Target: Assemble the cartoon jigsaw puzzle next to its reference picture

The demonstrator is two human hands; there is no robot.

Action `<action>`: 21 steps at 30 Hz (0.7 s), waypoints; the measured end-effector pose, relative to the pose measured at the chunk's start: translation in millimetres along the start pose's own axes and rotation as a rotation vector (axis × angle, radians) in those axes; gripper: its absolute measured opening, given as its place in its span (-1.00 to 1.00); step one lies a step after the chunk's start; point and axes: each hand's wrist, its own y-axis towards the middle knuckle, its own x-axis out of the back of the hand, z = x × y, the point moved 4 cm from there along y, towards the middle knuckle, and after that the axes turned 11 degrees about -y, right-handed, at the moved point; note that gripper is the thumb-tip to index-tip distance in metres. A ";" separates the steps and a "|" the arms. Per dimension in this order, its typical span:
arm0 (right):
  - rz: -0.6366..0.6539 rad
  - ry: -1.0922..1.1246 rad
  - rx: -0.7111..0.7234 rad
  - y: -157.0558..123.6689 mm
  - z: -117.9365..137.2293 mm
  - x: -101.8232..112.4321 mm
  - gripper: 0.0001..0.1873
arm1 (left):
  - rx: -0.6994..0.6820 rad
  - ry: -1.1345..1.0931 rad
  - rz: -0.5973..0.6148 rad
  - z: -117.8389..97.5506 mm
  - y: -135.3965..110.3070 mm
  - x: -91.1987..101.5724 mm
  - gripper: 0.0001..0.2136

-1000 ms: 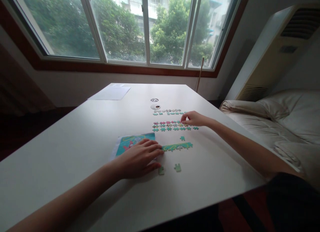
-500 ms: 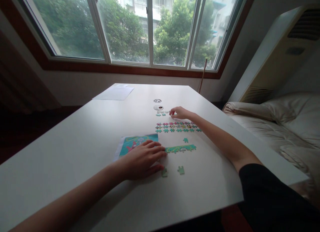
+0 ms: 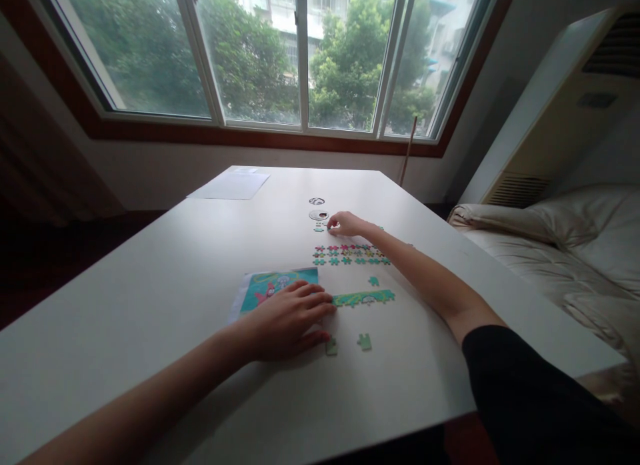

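Note:
My left hand (image 3: 295,318) lies flat with its fingers stretched out, covering part of a picture sheet (image 3: 265,285). Its fingertips reach the left end of a joined strip of green puzzle pieces (image 3: 367,297). Below its thumb lies a loose green puzzle piece (image 3: 331,347), with another loose piece (image 3: 365,342) to the right. Farther away, my right hand (image 3: 347,223) is closed in a pinch on a small puzzle piece (image 3: 329,229) in the far group, mostly hidden by the fingertips. A single green piece (image 3: 373,281) sits above the strip.
Several rows of loose puzzle pieces (image 3: 345,253) lie between my hands, partly under my right forearm. Two round discs (image 3: 319,215) are beyond them. White paper (image 3: 235,185) rests at the far left of the white table (image 3: 150,265). A sofa (image 3: 540,251) stands at the right.
My right hand has moved left along the far group of pieces, and its fingers have closed in a pinch on one. My left hand stays in place.

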 end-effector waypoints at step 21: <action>0.321 0.147 -0.070 11.0 2.4 7.9 -0.64 | 0.008 -0.009 -0.007 0.9 0.3 -1.8 -0.69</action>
